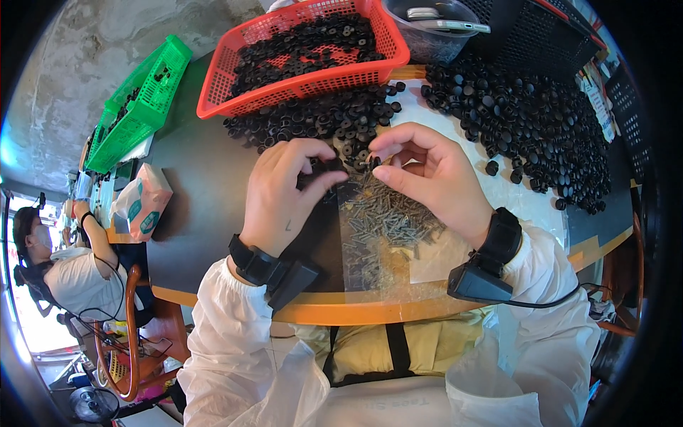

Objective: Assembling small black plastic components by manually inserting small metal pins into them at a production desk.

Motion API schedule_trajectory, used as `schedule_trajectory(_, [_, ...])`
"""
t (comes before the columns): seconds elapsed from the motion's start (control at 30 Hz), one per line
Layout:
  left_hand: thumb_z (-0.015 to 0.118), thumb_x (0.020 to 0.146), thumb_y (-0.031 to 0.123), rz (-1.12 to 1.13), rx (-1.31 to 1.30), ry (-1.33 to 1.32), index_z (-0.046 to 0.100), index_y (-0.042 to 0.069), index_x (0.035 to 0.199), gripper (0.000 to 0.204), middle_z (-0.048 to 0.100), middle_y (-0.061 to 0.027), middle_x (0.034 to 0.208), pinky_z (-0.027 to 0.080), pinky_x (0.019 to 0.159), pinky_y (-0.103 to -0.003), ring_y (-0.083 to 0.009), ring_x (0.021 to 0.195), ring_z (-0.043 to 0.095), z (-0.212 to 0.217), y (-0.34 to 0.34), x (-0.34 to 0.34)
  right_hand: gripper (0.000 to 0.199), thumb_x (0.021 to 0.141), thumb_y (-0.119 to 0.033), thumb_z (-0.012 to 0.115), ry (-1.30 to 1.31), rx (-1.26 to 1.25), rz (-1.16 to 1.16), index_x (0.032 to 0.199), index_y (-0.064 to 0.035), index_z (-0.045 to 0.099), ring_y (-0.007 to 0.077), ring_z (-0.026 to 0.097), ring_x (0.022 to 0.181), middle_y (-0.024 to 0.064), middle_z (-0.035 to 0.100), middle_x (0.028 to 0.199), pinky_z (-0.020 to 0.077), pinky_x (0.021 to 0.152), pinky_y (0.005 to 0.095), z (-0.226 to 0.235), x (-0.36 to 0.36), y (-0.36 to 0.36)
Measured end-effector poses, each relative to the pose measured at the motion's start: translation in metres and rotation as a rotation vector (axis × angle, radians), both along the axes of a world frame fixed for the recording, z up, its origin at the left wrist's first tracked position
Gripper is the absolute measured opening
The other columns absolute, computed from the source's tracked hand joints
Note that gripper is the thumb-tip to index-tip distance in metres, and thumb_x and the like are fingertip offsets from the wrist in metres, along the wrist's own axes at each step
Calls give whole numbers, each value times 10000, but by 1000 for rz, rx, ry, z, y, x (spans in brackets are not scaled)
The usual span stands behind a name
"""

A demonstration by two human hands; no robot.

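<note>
Over the middle of the table, my right hand pinches a small black round part between thumb and forefinger. Facing it, my left hand is curled, with dark round parts showing between thumb and fingers; how many is hidden. Black ring-like and disc-like pieces lie heaped just beyond my hands. Beneath and nearer to me is a spread of grey metal screws or pins, too small to tell which. To the right, a big heap of black round caps rests on a white sheet.
A red basket of black discs stands at the back, beside a clear tub with a phone-like device on it. Black crates are back right. At left are a green basket, a tissue pack and a seated person.
</note>
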State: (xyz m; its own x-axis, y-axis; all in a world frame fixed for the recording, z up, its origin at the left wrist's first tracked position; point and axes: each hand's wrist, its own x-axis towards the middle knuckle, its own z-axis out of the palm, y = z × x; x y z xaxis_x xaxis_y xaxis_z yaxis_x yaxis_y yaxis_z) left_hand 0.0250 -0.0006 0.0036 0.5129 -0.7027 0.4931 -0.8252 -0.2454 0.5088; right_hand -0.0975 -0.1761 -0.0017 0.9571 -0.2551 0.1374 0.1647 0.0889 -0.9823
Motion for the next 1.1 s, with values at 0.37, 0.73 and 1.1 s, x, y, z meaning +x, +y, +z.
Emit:
schedule_trajectory(0.37, [803, 640, -20, -184, -50, -45, 687, 53, 1007, 392, 653, -69, 910, 499, 761, -307, -210, 873, 621, 9, -1, -9, 177, 814, -82, 742, 24, -310, -66, 972, -29, 682, 77, 589, 725, 17, 671, 866, 500, 654, 225, 0, -3, 5])
schedule_trajectory(0.73, [829, 659, -6, -177, -142, 168, 657, 18, 959, 347, 669, -89, 953, 524, 749, -280, -168, 830, 644, 2, 2, -13, 186, 810, -77, 742, -20, -258, -45, 985, -34, 695, 90, 600, 750, 25, 679, 888, 514, 692, 240, 3, -5, 5])
schedule_trajectory(1.1, [839, 620, 25, -160, -142, 25, 676, 45, 935, 355, 691, -88, 928, 527, 746, -306, -218, 842, 660, 2, 3, -12, 205, 797, -64, 751, -17, -272, -38, 991, -30, 695, 93, 602, 753, 32, 678, 907, 515, 689, 239, 5, -7, 5])
